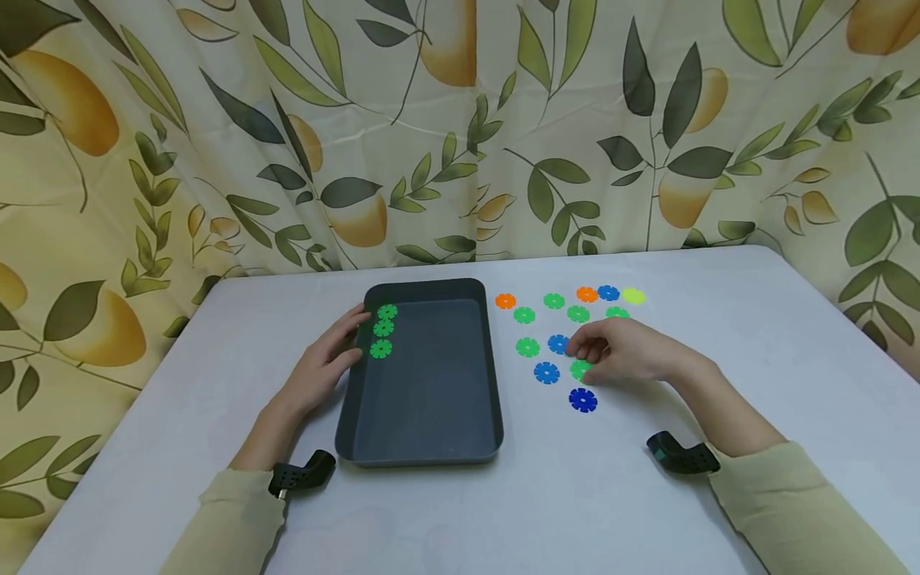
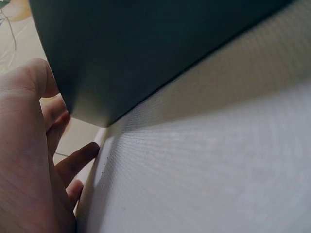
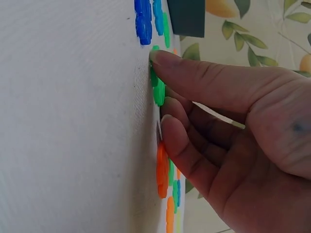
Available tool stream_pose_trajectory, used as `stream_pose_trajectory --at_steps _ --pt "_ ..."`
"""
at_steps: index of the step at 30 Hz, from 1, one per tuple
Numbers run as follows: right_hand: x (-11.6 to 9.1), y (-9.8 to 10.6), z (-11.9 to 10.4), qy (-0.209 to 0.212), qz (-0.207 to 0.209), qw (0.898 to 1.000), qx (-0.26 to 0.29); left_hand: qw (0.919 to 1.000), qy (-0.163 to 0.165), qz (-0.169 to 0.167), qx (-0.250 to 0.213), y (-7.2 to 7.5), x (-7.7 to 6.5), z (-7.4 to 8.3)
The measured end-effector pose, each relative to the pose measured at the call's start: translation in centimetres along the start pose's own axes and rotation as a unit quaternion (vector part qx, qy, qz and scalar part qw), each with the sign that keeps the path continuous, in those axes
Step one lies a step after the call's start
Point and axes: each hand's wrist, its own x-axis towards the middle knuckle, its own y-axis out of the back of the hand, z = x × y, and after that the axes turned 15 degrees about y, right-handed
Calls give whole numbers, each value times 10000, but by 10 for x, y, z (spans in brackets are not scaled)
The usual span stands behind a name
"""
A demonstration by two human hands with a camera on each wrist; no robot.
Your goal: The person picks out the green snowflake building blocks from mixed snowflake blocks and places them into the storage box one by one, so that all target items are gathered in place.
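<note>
My left hand point(image 1: 325, 363) rests along the left side of a dark grey rectangular tray point(image 1: 431, 415), fingertips and thumb at its rim. In the left wrist view, the lower fingers spread loosely beside the tray's outer wall point(image 2: 146, 48). Three green notched plastic discs point(image 1: 381, 349) lie in a column inside the tray, at its upper left. Right of the tray, my right hand point(image 1: 632, 351) pinches a green notched disc point(image 3: 159, 92) at table level between thumb and fingers. A blue disc point(image 1: 557, 344) sits at its fingertips, and a dark blue disc point(image 1: 583, 400) lies nearer me.
More loose discs lie beyond the right hand, among them an orange disc point(image 1: 505, 301), a yellow disc point(image 1: 633, 296) and several green ones. They are scattered on a white-covered table point(image 1: 431, 519). A leaf-and-fruit patterned curtain point(image 1: 431, 144) hangs behind the table's far edge.
</note>
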Motion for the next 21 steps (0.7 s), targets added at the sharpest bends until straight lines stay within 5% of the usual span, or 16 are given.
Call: stream_pose_trajectory --at_steps 21 --pt "-1 -2 -3 170 -57 9996 -196 10000 -18 -2 -23 0 0 1"
